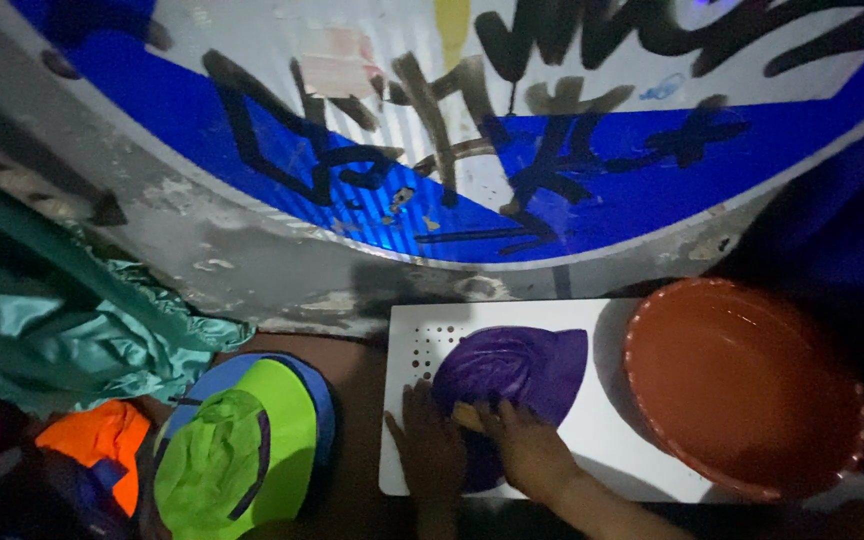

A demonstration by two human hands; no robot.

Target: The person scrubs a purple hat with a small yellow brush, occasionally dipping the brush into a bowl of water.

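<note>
Two hands on a purple cap [512,375] lying flat on a white board [612,430]. Left hand [430,445] spread, palm down at the cap's left edge. Right hand [522,445] pinches a small yellowish pad [468,416] against the cap. Orange basin [747,385] just right. Green cap [237,450] left. Forearms cut off; dim light, pad hard to identify.

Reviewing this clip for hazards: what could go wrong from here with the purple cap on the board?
1. The white board lies close beside the orange basin, which seems to hold water; a hard push could knock it and spill.
2. The left hand only presses flat, so the purple cap might slide as the right hand works on it.
3. Dim light may hide missed spots.
</note>
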